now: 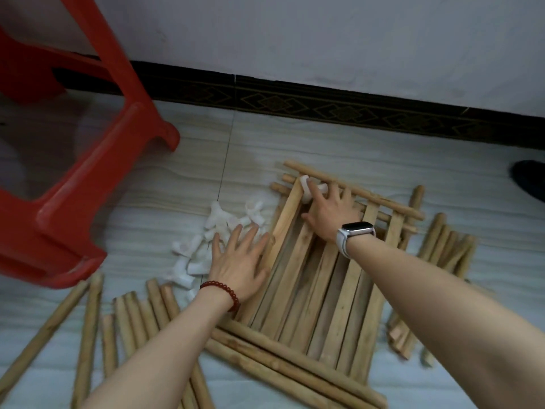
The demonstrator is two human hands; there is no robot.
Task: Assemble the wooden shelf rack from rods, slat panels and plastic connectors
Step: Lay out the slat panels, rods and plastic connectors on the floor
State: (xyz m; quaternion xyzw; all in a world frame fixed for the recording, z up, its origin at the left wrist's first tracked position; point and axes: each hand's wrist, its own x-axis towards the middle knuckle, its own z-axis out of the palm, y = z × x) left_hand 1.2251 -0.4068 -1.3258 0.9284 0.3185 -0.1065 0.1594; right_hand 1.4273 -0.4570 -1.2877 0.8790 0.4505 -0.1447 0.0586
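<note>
Here, at the far left, a red plastic stool [73, 160] is standing on the pale tiled floor [339, 149], its legs filling that side of my view. Below it, loose wooden rods [88, 329] are lying side by side on the tiles, running away from me. Just to their right a heap of white plastic connectors [203, 246] is sitting between the rods and the slat panels.

My left hand [241, 261], with a red bead bracelet [222, 292] at the wrist, is resting palm down with the fingers spread and straight. Its fingertips are lying over the near edge of the connector heap and its outer side is touching the left edge of the slat panels [318, 290]. It is gripping nothing.

The slat panels are lying flat in the middle of the floor, stacked, with round rods along their near and far ends.

My right hand [330, 214], with a smartwatch [355, 231] on a white strap, is reaching across the panels to their far left corner. The fingers are stretched forward and the fingertips are touching one white connector [312, 188] sitting at that corner, against the far rod. I cannot tell whether the fingers are closing round it or only pressing on it.

Further right, another bundle of rods [448, 243] is lying on the floor beside the panels. Along the back, a dark patterned skirting strip [295, 103] is running under the wall.
</note>
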